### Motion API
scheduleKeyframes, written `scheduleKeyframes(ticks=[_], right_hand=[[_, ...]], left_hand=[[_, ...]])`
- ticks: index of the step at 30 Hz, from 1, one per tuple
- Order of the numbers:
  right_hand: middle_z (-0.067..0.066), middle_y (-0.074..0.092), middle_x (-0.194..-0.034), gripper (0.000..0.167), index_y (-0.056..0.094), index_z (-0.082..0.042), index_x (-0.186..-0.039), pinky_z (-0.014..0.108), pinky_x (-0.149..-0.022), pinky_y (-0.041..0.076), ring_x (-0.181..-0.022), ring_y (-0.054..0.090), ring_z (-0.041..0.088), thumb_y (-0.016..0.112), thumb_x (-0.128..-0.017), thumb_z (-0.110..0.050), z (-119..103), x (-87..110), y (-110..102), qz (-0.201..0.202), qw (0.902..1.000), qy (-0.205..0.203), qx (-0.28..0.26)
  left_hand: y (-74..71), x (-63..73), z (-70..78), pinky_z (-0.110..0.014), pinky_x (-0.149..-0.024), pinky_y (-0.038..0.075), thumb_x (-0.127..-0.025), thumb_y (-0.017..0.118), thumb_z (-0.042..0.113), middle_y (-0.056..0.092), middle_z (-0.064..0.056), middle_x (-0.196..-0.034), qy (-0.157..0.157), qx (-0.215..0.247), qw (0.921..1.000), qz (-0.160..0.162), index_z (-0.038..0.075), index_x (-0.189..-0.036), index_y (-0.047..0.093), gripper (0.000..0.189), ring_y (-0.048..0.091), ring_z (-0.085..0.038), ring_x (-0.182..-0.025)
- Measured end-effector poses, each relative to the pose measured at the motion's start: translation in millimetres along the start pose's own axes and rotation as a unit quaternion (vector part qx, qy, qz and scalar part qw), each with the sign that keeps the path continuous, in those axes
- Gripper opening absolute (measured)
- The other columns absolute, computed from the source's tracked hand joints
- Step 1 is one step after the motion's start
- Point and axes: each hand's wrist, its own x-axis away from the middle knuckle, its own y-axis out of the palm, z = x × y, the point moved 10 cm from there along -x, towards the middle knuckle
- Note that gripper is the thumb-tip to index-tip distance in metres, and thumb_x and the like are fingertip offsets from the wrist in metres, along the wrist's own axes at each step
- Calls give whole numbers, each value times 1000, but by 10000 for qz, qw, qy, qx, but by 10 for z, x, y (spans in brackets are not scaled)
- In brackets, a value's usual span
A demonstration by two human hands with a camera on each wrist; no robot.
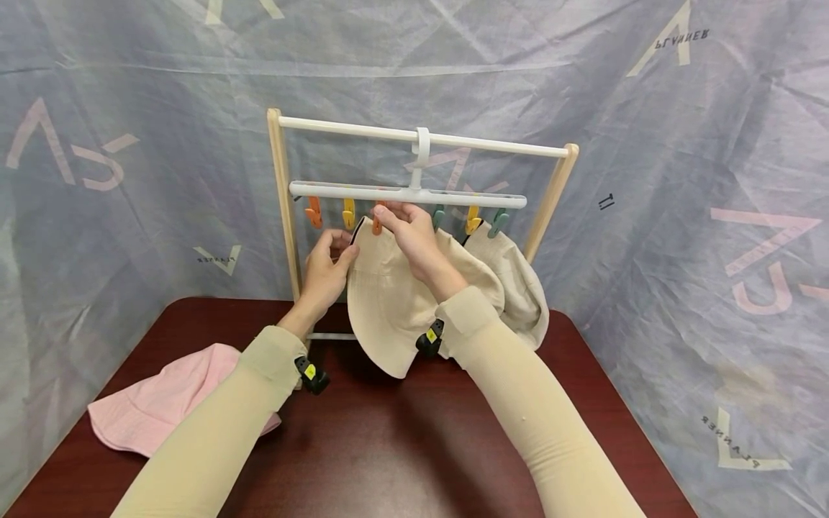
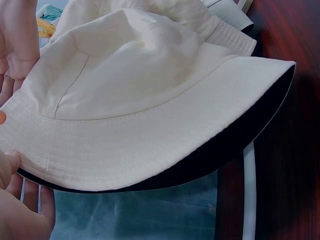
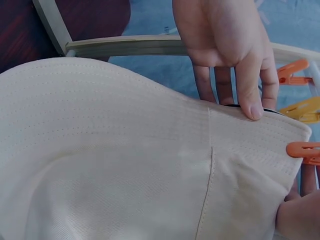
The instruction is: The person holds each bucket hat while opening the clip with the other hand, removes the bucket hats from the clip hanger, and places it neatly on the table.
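Note:
A cream bucket hat (image 1: 385,295) with a dark lining hangs tilted below the white hanger bar. My left hand (image 1: 329,270) pinches its brim edge, thumb on the outer cloth and fingers behind, as the right wrist view shows. An orange clothespin (image 1: 377,221) sits over the edge of the same brim, near the left thumb. At this clothespin is my right hand (image 1: 414,237), its thumb against the upper end and its other fingers partly hidden behind. In the left wrist view the hat's brim (image 2: 130,155) curves out from the left fingers.
Further right, more cream hats (image 1: 512,280) hang from yellow (image 1: 473,218) and green clothespins (image 1: 498,222). Left of the hands dangle another orange clothespin (image 1: 314,212) and a yellow one (image 1: 348,214). The hanger (image 1: 414,193) hooks over a wood-sided rack (image 1: 283,180). A pink hat (image 1: 175,396) lies on the dark red table (image 1: 363,460).

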Motion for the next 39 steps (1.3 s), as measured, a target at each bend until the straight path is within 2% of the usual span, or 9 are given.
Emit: scheduleKeyframes(ticks=[8,18,27,39], right_hand=[[15,74,-128,41,66,1,-139,35,-117,44,-126,68,23,68,-107,-25,3,-1,-19,190,9997,44,147],[16,75,-123,36,70,0,-133,35,-112,48,-122,69,24,69,-107,-24,-32,9,-19,394,9988,-82,285],[11,77,-119,29,74,-4,-125,31,-100,54,-115,72,19,69,-106,-25,-28,-7,-50,697,9960,-106,542],[17,78,-113,24,76,-1,-119,23,-87,53,-103,72,16,70,-106,-20,-73,-9,-64,846,9941,-247,630]], left_hand=[[21,7,-22,-41,-100,50,-109,64,21,63,-15,-119,-5,62,10000,-69,5,-128,60,25,60,-25,-111],[15,18,-20,-37,-96,50,-108,64,20,64,-14,-119,-6,83,10000,-32,5,-127,60,24,60,-22,-109],[26,24,-7,-35,-93,50,-108,65,20,63,-14,-118,-12,62,10000,-49,5,-127,60,24,60,-20,-107],[38,35,-6,-33,-91,51,-107,66,17,64,-13,-119,-52,83,10000,-12,6,-126,61,22,59,-20,-107]])
